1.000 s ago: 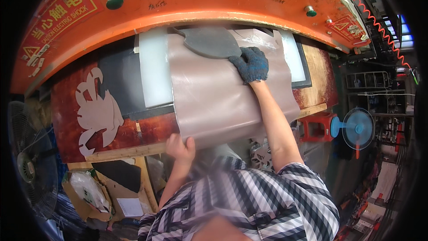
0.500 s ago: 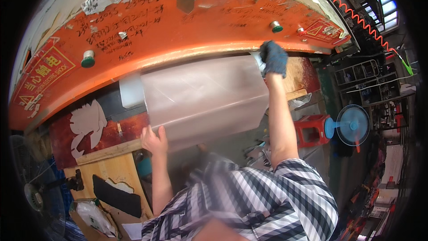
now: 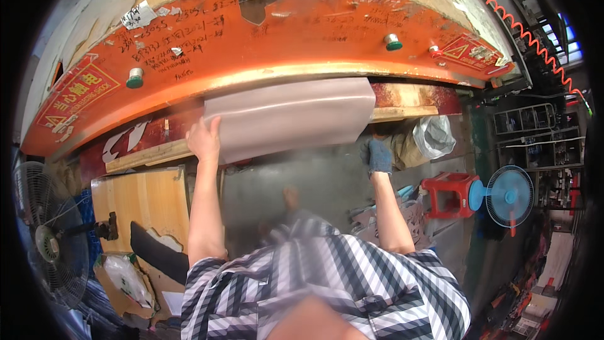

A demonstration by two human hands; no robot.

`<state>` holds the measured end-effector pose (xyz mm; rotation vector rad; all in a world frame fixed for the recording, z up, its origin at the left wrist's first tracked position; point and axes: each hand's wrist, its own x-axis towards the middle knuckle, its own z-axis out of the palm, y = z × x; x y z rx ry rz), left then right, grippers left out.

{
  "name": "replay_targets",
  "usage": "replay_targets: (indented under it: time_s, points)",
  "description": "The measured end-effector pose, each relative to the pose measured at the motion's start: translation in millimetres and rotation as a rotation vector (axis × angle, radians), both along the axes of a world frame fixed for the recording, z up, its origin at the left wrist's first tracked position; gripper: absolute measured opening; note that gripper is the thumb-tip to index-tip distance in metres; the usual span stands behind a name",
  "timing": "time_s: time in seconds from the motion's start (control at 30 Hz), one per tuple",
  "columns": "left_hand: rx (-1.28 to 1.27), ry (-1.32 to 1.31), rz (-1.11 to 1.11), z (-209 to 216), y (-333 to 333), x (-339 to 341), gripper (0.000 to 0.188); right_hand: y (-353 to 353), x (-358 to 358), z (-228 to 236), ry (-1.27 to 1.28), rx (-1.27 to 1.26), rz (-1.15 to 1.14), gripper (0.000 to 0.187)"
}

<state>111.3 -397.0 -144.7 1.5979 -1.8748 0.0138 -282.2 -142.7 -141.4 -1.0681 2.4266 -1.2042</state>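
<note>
A pinkish-grey, slightly glossy sheet (image 3: 289, 116) runs from under the lower edge of the orange machine beam (image 3: 296, 44) and hangs over the wooden front rail (image 3: 151, 154) toward me. My left hand (image 3: 204, 138) is bare and closed at the sheet's left edge, with the thumb lying on top. My right hand (image 3: 377, 156), in a dark blue-grey glove, is just below the sheet's right corner, apart from it. How its fingers are bent is hard to make out.
A white plastic bag (image 3: 434, 137) sits right of the sheet. Farther right stand a red stool (image 3: 448, 195) and a blue fan (image 3: 509, 195). At left are a wooden board (image 3: 141, 198) and another fan (image 3: 47, 239). Green knobs (image 3: 393, 42) jut from the beam.
The sheet has moved farther under the beam, and my left hand has gone forward with it. My right hand has come back from the beam toward me. The view has shifted slightly.
</note>
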Motion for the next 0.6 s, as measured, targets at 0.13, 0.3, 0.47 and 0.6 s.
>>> replay_targets:
  time_s: [0.13, 0.3, 0.47, 0.6]
  points:
    - [0.039, -0.025, -0.002, 3, 0, 2, 0.059, 46, -1, -36, -0.409, 0.13, -0.189, 0.023]
    - [0.04, -0.003, -0.024, 1, -2, 6, 0.061, 46, 32, -40, -0.724, 0.246, -0.139, 0.018]
    - [0.136, 0.11, -0.098, -2, -3, 12, 0.061, 34, 54, -32, -0.558, 0.147, 0.045, 0.025]
    - [0.222, 0.246, -0.15, 0, 8, 11, 0.062, 24, 51, -5, -0.403, 0.063, 0.206, 0.026]
